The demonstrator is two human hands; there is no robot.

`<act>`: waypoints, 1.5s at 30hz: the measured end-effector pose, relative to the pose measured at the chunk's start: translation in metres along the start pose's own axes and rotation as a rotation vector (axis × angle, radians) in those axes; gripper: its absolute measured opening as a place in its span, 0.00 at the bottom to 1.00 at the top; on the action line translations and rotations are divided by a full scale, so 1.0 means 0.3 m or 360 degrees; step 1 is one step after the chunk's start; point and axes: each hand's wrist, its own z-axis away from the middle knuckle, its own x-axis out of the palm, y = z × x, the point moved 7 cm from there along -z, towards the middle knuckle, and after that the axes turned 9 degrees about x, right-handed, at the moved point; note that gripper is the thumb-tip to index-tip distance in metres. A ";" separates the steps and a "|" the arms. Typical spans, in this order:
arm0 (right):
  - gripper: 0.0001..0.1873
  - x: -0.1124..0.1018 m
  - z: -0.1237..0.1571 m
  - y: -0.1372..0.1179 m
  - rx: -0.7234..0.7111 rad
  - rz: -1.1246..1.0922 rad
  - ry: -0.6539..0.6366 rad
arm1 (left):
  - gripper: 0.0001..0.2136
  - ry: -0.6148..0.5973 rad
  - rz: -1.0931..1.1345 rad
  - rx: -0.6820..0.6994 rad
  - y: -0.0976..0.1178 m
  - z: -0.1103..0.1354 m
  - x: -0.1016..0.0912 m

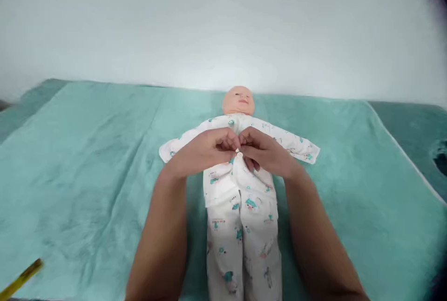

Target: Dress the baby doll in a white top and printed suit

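Observation:
A baby doll (239,100) lies on its back, head away from me, dressed in a white printed shirt (220,184) and matching trousers (226,245). Over the doll's chest, my left hand (220,145) and my right hand (260,150) meet fingertip to fingertip. Both pinch the shirt's front edge, lifting the cloth into a fold. A small white button (239,153) shows between the fingertips. Whether it sits in its buttonhole I cannot tell. The doll's sleeves stretch out to both sides.
A green blanket (87,175) with a few creases covers the surface under the doll. Behind it rises a white wall (223,26). A yellow strip (23,278) pokes in at the lower left corner. Something dark (440,157) lies at the right edge.

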 end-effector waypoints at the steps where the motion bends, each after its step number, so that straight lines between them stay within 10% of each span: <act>1: 0.03 0.000 0.002 0.002 0.0007 -0.0003 -0.0021 | 0.05 -0.0019 -0.0029 -0.0010 0.000 0.002 0.001; 10: 0.04 0.003 -0.006 -0.041 -0.0022 0.0278 0.0287 | 0.06 -0.0065 -0.0311 -0.0053 -0.053 -0.003 -0.007; 17: 0.09 -0.050 0.072 0.134 -0.0493 0.0591 0.1177 | 0.06 0.1360 -0.0993 -0.0037 -0.156 0.102 -0.068; 22: 0.15 -0.194 0.199 0.375 -0.0313 0.0654 0.1366 | 0.08 0.1588 -0.1241 -0.0096 -0.275 0.299 -0.069; 27: 0.20 -0.388 0.343 0.437 0.0200 0.0767 0.1843 | 0.16 0.1844 -0.1105 -0.0500 -0.374 0.427 -0.151; 32: 0.23 -0.481 0.365 0.482 0.0731 0.0952 0.1746 | 0.16 0.1810 -0.0720 -0.0629 -0.406 0.445 -0.187; 45: 0.17 -0.682 0.270 0.483 0.0529 0.0793 0.1901 | 0.10 0.2099 -0.0487 -0.0349 -0.496 0.438 -0.363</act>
